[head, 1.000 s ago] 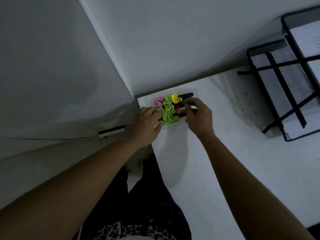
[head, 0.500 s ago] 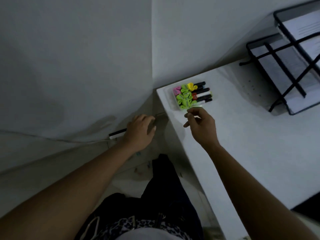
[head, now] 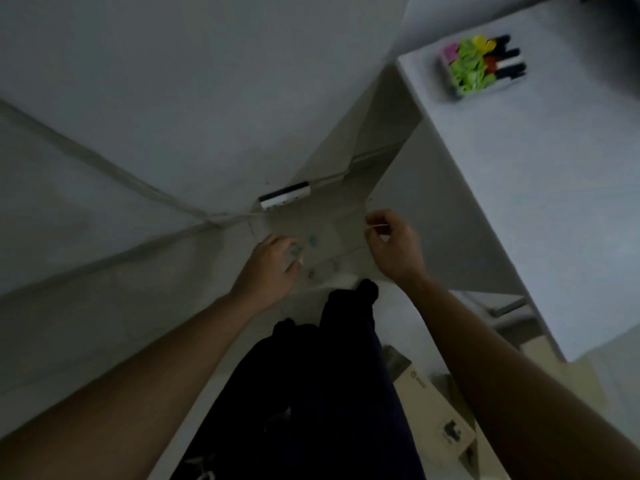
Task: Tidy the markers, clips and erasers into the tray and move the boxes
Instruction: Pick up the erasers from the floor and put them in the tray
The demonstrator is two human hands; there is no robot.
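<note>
The clear tray [head: 450, 85] stands near the left corner of the white table [head: 540, 188]. It holds green, pink and yellow clips [head: 465, 69] and black markers [head: 507, 62]. Both my hands are down beside the table, close to the floor. Between them is a pale see-through box [head: 329, 244], blurred. My left hand [head: 273, 268] curls its fingers on the box's left side. My right hand [head: 394, 244] pinches a thin white edge on the box's right side.
A brown cardboard box [head: 433, 424] lies on the floor at the lower right, under the table's edge. A small black-and-white bar [head: 284, 195] sits at the foot of the wall. My dark trousers [head: 311, 393] fill the lower middle.
Both hands have left the tray and dropped off the table's left end towards the floor. My view has swung down and left, so the tray now sits at the upper right.
</note>
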